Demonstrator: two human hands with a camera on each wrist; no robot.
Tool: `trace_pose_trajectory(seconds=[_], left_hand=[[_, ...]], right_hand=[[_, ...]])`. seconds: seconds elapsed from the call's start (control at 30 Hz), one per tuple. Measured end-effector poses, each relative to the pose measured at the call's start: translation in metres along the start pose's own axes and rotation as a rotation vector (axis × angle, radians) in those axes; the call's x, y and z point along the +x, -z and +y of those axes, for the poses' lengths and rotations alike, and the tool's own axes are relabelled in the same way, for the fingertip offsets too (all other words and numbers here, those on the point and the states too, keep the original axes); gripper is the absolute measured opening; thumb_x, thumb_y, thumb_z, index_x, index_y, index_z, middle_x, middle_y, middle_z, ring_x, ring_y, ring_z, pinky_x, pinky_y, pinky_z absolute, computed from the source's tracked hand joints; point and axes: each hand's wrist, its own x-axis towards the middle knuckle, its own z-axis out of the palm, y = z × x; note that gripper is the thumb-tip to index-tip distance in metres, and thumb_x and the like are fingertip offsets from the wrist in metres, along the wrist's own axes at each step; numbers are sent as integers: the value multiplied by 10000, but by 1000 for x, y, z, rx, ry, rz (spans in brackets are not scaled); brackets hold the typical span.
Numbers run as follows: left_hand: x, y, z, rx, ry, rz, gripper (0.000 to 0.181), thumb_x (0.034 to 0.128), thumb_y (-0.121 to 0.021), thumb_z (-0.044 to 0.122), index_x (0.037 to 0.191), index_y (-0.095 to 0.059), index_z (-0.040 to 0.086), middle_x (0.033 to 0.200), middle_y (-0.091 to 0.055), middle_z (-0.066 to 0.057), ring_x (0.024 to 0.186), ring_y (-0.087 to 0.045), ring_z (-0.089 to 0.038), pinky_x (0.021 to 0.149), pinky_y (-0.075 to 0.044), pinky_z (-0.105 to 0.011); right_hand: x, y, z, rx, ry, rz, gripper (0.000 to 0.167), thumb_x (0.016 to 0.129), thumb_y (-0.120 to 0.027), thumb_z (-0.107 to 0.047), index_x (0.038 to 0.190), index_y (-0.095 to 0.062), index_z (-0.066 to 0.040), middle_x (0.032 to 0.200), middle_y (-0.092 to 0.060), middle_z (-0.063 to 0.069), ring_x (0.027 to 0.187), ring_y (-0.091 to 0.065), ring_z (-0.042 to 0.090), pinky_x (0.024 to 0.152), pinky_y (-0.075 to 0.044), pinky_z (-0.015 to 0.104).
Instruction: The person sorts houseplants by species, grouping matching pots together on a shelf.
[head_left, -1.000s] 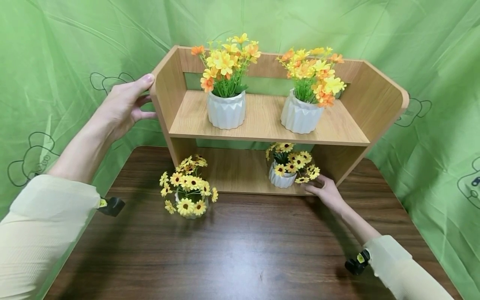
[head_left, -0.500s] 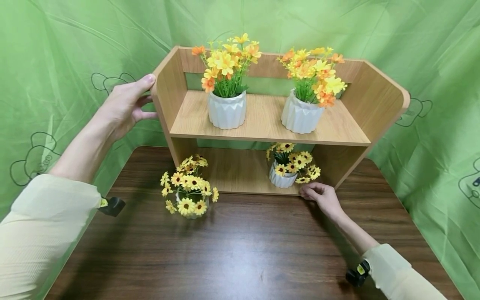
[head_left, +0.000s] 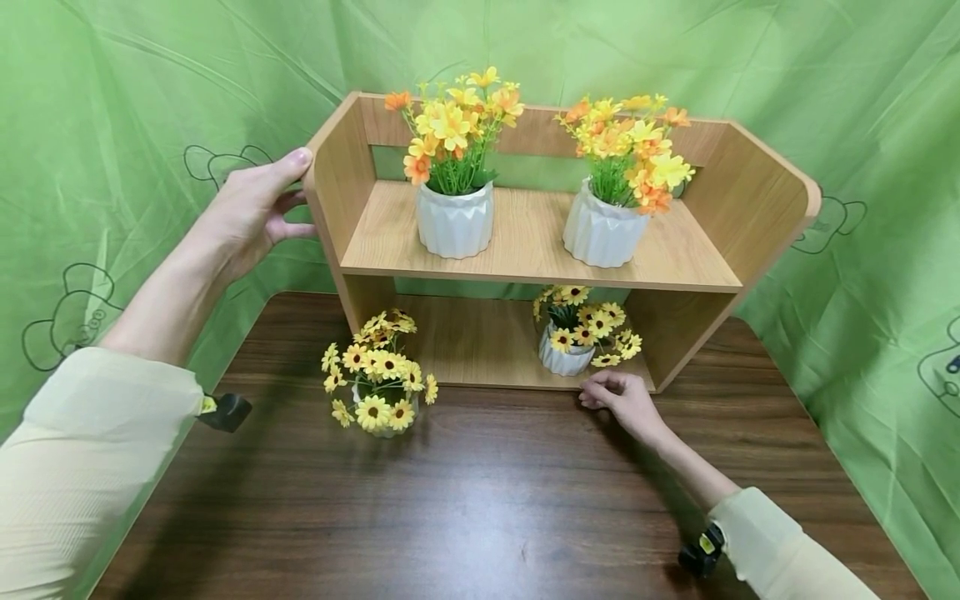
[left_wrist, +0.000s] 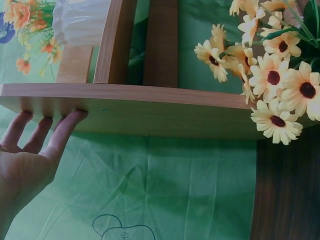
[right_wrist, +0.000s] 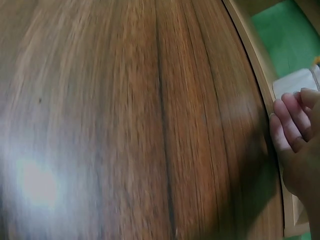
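A two-tier wooden shelf (head_left: 525, 250) stands on the dark table. My left hand (head_left: 251, 212) touches its left side panel (left_wrist: 165, 112), thumb by the front edge and fingertips against the outer face. My right hand (head_left: 624, 407) is at the lower board's front edge, fingers loosely bent, with nothing seen in them. Just behind it, a white ribbed pot of yellow daisies (head_left: 564, 358) sits on the lower board. In the right wrist view, part of a white pot (right_wrist: 295, 82) shows beyond the fingers (right_wrist: 287, 117).
Another pot of yellow daisies (head_left: 378, 367) stands on the table (head_left: 465, 500) before the shelf's left end. On the upper board are two white pots, left (head_left: 455, 221) and right (head_left: 603, 233), with orange and yellow flowers. Green cloth (head_left: 135, 100) hangs behind and at both sides.
My right hand has moved left along the lower board's front edge, away from the daisies' right side and slightly nearer me. My left hand and the pots have stayed in place.
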Motion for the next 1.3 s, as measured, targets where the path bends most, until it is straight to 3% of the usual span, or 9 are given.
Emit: trace_pose_trajectory(seconds=[0.27, 0.43, 0.6, 0.73, 1.0, 1.3], left_hand=[[0, 0, -2, -3, 3, -1, 456, 1013, -667, 329, 1406, -622, 100, 1551, -447, -44, 1399, -470, -240, 809, -674, -343], [0, 1, -2, 1, 2, 0, 448, 1012, -667, 334, 1393, -630, 100, 1532, -454, -39, 1390, -474, -236, 810, -674, -342], [-1, 1, -1, -10, 6, -2, 528, 1003, -682, 331, 1457, -570, 85, 1578, -412, -44, 1397, -463, -236, 819, -672, -337], [-1, 1, 0, -9, 6, -3, 546, 1009, -673, 330, 1479, -544, 83, 1599, -394, -46, 1404, -458, -240, 818, -673, -344], [1, 1, 1, -21, 17, -4, 526, 1015, -664, 323, 1480, -549, 106, 1654, -345, -15, 1518, -327, -297, 801, -675, -342], [0, 1, 0, -27, 10, -17, 523, 1011, -673, 318, 1471, -559, 98, 1641, -367, -31, 1483, -371, -284, 810, -674, -345]], right_hand=[[2, -21, -9, 3, 5, -58, 269, 1010, -669, -149, 1135, -680, 89, 1023, -750, 288, 831, -770, 108, 750, -664, 298], [4, -35, -18, -2, -16, -82, 289, 985, -710, -187, 1177, -689, 29, 1060, -758, 253, 883, -781, 199, 748, -660, 312], [7, -52, -24, 20, 63, -128, 311, 963, -729, -129, 1221, -672, 36, 1094, -744, 250, 919, -764, 237, 825, -664, 319], [10, -69, -29, -21, 145, -171, 405, 943, -747, -110, 1300, -632, 43, 1199, -719, 242, 1021, -734, 276, 911, -631, 294], [15, -103, -43, -17, 200, -234, 552, 917, -782, -126, 1403, -564, 18, 1322, -667, 234, 1164, -676, 406, 1025, -581, 552], [18, -126, -54, -10, 219, -265, 556, 916, -785, -125, 1409, -563, 5, 1346, -657, 230, 1189, -664, 401, 1043, -564, 569]])
